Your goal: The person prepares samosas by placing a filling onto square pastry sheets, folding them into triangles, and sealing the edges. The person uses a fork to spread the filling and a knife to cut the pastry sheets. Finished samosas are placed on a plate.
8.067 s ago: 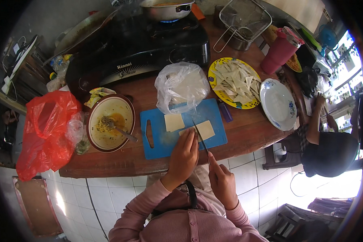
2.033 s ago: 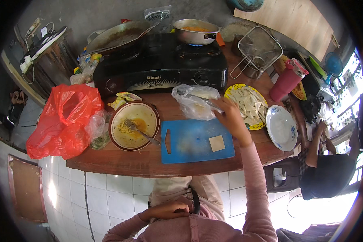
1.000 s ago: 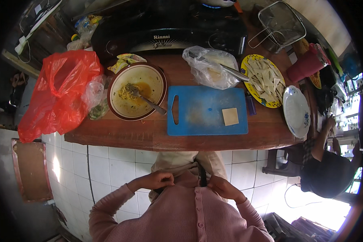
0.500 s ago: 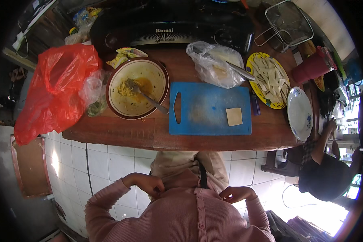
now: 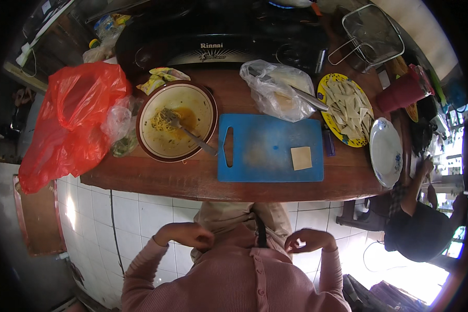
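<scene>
My left hand [image 5: 192, 235] is beside my pink buttoned top, its fingers curled in with no object showing in them. Across from it, my right hand [image 5: 311, 241] hovers by the top's other side, empty, with its fingers loosely bent and a gap at the thumb. Both are short of the wooden table [image 5: 156, 182]. Nearest to them lies a blue cutting board [image 5: 265, 145], bearing one square dough wrapper [image 5: 301, 158]. Left of the board, a brown-rimmed bowl [image 5: 156, 140] contains a noodle-like mix in yellowish liquid, and a fork [image 5: 197, 141] leans in it.
A red plastic bag [image 5: 78, 119] sits at left. Behind the board, a knife [image 5: 309, 98] rests on a clear bag [image 5: 265, 86]. Rightward are a yellow plate of dough strips [image 5: 348, 112], a white oval plate [image 5: 385, 151] and a pink tumbler [image 5: 403, 91]. Another person [image 5: 418, 229] is at right.
My right hand has risen and shifted right, its fingers loosening. My left hand has moved only slightly. The tabletop things appear a little lower in the view.
</scene>
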The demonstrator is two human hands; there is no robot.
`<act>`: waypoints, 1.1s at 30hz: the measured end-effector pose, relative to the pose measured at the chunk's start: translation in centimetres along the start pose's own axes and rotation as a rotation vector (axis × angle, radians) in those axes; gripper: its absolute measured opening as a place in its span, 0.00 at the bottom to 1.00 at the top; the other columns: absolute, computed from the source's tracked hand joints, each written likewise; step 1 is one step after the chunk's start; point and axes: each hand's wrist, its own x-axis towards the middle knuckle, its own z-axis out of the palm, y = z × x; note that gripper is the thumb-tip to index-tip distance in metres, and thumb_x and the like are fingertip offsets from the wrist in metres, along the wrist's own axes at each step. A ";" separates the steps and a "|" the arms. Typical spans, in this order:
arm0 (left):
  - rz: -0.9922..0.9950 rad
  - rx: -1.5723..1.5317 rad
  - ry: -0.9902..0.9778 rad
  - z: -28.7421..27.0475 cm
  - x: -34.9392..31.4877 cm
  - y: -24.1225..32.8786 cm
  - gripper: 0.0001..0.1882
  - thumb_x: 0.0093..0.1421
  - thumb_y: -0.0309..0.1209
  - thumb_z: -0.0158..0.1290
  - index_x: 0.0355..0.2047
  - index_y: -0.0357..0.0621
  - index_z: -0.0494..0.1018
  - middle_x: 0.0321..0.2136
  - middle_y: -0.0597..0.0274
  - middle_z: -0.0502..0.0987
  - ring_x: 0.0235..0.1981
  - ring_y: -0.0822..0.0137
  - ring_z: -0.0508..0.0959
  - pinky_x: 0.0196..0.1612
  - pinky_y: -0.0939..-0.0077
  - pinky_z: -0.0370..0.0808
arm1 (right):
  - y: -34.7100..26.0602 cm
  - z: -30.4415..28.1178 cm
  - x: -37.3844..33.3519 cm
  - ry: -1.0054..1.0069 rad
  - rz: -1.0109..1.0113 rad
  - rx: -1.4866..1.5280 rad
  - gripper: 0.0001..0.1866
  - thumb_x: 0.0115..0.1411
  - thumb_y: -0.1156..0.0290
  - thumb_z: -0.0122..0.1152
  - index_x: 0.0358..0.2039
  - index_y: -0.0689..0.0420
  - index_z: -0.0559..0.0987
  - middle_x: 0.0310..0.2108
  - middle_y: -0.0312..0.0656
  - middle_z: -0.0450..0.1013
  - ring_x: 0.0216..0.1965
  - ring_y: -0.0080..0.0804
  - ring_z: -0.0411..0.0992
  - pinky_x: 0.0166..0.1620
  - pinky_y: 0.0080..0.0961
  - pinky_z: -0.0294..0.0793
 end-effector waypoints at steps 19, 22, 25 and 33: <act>0.504 -0.232 0.193 1.8 8.4 3.7 0.08 0.56 0.29 0.50 0.35 0.40 0.72 0.28 0.66 0.75 0.31 0.76 0.72 0.36 0.81 0.67 | -9.1 -9.7 8.7 1.401 0.022 -0.730 0.07 0.56 0.68 0.56 0.31 0.56 0.71 0.29 0.38 0.67 0.35 0.37 0.64 0.46 0.33 0.55; 0.512 -0.286 0.264 2.3 8.9 3.1 0.08 0.58 0.30 0.51 0.35 0.41 0.72 0.30 0.66 0.75 0.33 0.78 0.72 0.38 0.82 0.67 | -9.9 -9.3 8.4 1.308 -0.119 -0.587 0.04 0.55 0.74 0.56 0.29 0.58 0.71 0.26 0.38 0.69 0.32 0.35 0.66 0.42 0.31 0.60; 0.442 -0.413 0.295 2.2 9.4 3.3 0.09 0.60 0.32 0.51 0.38 0.40 0.72 0.31 0.66 0.75 0.35 0.78 0.71 0.39 0.81 0.67 | -11.3 -7.8 8.4 1.145 -0.300 -0.340 0.03 0.51 0.80 0.57 0.27 0.59 0.74 0.25 0.38 0.71 0.29 0.32 0.68 0.38 0.27 0.65; 0.363 -0.734 0.672 1.0 6.6 6.2 0.20 0.63 0.37 0.49 0.50 0.35 0.67 0.38 0.63 0.74 0.42 0.75 0.72 0.47 0.81 0.67 | -14.2 -3.4 10.3 0.659 -0.410 -0.252 0.04 0.48 0.79 0.60 0.26 0.58 0.79 0.26 0.38 0.74 0.29 0.36 0.68 0.33 0.29 0.68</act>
